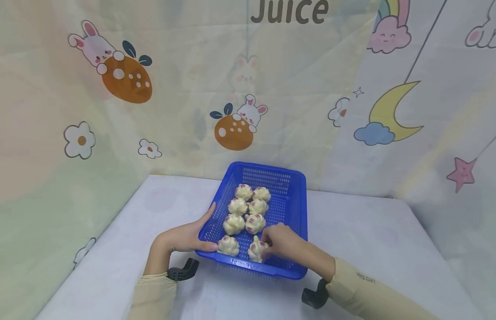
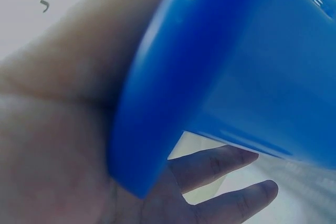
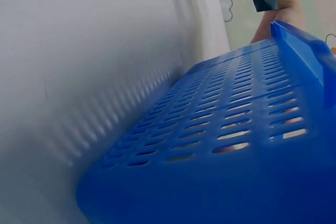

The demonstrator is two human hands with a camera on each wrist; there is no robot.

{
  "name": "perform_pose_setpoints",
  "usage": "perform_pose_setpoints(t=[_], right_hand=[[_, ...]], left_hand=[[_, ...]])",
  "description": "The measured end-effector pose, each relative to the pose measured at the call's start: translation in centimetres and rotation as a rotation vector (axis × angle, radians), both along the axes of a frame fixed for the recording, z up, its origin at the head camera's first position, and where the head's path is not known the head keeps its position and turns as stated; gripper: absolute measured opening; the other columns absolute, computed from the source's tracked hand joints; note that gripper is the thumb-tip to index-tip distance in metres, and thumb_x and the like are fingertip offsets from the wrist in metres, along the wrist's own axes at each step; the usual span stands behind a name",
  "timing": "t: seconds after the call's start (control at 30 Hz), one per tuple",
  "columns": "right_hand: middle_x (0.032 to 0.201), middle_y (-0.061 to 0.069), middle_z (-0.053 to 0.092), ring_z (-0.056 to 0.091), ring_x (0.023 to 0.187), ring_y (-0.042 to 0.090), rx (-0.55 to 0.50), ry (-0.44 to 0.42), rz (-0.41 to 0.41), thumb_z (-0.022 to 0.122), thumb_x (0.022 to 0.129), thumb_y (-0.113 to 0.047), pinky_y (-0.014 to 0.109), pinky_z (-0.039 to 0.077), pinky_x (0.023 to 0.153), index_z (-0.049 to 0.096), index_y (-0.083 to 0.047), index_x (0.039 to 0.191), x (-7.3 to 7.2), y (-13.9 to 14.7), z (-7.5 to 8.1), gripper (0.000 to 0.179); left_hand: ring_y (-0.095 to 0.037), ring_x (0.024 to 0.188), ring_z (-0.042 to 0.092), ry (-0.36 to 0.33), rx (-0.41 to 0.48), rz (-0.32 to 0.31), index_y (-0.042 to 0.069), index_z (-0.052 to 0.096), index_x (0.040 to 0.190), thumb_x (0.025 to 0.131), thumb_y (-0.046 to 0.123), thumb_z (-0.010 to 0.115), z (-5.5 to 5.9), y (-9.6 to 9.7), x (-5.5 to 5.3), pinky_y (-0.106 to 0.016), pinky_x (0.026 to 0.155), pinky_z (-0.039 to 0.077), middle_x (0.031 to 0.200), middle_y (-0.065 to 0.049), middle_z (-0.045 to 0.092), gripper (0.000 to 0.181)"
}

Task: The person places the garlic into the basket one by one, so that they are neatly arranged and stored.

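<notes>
A blue plastic basket (image 1: 285, 209) with slotted walls stands on the table, holding several cream garlic bulbs (image 1: 237, 206) with purple streaks in two columns. My left hand (image 1: 188, 238) grips its near left corner. In the left wrist view, the basket rim (image 2: 157, 77) lies against the palm, with two fingers (image 2: 236, 200) stretched out beneath. Inside the basket's near end, my right hand (image 1: 281, 240) pinches a garlic bulb (image 1: 255, 250), beside another bulb (image 1: 228, 245) at the left. The right wrist view shows the basket's outer wall (image 3: 210, 108); the right hand is hidden there.
Under the basket spreads a white-covered table (image 1: 363, 240). Behind it hangs a printed curtain (image 1: 295, 111) with rabbits, flowers and a moon. Dark wrist-worn devices sit on the left wrist (image 1: 184, 270) and the right wrist (image 1: 316, 295), near the basket's front.
</notes>
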State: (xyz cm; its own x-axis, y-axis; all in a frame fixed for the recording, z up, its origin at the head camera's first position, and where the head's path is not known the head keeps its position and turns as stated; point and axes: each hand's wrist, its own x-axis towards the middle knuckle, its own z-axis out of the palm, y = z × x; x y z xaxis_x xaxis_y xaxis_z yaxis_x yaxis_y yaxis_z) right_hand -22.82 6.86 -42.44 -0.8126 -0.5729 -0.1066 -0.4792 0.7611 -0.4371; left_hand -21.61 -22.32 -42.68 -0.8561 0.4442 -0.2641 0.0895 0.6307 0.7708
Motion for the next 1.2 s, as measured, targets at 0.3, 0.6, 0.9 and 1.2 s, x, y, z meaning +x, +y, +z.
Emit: perform_pose_setpoints(t=[0.3,0.6,0.9,1.2], right_hand=[[0.073,-0.005,0.064,0.053,0.064,0.007,-0.002,-0.027,-0.021,0.080,0.074,-0.028,0.022,0.046,0.058,0.070,-0.009,0.088,-0.4,-0.1,-0.3,0.025],[0.076,-0.003,0.066,0.055,0.067,0.008,-0.027,-0.037,-0.027,0.080,0.074,-0.030,0.025,0.049,0.061,0.070,-0.008,0.090,-0.5,-0.4,-0.5,0.029],[0.076,-0.003,0.064,0.054,0.068,0.009,-0.064,-0.061,-0.032,0.079,0.075,-0.030,0.025,0.047,0.061,0.068,-0.008,0.090,-0.3,-0.5,-0.8,0.029],[0.076,-0.002,0.063,0.055,0.067,0.009,-0.091,-0.070,-0.005,0.078,0.077,-0.034,0.023,0.047,0.058,0.064,-0.007,0.092,-0.6,-0.5,-1.1,0.034]], left_hand=[[-0.038,0.146,0.012,0.006,-0.002,-0.001,0.028,-0.020,0.150,0.077,0.051,0.072,0.0,0.1,0.0,-0.057,0.113,0.023,0.161,-0.014,-0.004,0.119],[-0.038,0.146,0.011,-0.001,0.001,0.001,0.029,-0.020,0.150,0.077,0.051,0.072,0.1,0.1,0.0,-0.058,0.113,0.022,0.160,-0.014,-0.005,0.119],[-0.039,0.146,0.013,0.004,-0.010,-0.003,0.028,-0.019,0.150,0.076,0.054,0.071,0.0,0.3,0.2,-0.058,0.112,0.024,0.160,-0.015,-0.003,0.119],[-0.039,0.146,0.012,0.006,-0.011,-0.001,0.029,-0.020,0.150,0.077,0.053,0.071,0.0,0.2,0.1,-0.058,0.113,0.023,0.160,-0.015,-0.004,0.119]])
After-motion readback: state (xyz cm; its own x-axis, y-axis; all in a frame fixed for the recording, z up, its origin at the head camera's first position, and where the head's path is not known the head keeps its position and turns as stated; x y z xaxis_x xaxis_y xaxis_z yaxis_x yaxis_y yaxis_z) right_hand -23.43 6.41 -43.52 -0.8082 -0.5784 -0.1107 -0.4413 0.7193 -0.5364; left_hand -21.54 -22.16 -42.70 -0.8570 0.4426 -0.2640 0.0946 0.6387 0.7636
